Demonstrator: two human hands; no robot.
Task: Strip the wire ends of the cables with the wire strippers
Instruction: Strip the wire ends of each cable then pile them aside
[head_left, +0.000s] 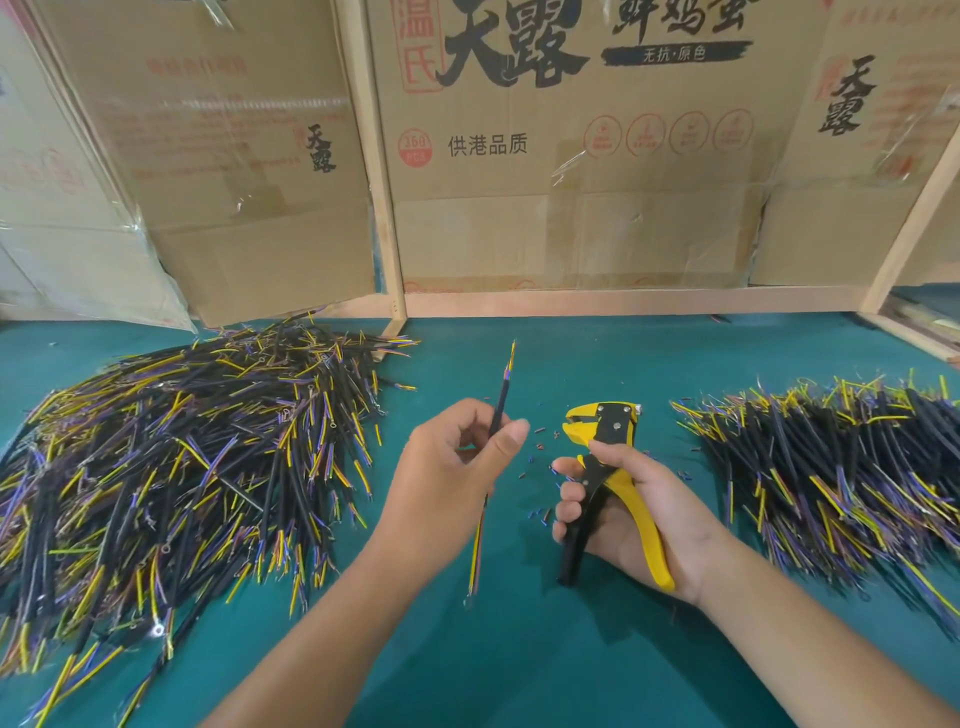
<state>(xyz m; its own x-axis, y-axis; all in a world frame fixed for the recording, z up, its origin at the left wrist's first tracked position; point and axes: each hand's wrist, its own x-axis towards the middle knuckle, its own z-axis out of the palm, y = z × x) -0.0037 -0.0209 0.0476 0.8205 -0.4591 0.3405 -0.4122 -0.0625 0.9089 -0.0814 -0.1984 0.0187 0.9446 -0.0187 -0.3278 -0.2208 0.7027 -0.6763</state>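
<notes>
Between thumb and fingers (511, 434) of left hand (447, 478), one cable (500, 410) pinched mid-sheath, yellow and purple ends aimed away over the green bench (545, 649). Right hand (649, 519) clenched round wire strippers (605, 467), handles spread, nose well short of the tips. Best now: feed tips squarely into the nose, squeeze once, steady. Big cable piles (171, 467) left, more (841, 478) right; insulation scraps (540, 447) between.

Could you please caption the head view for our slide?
Left hand pinches a black-sheathed cable beside yellow-and-black wire strippers gripped in right hand.
</notes>
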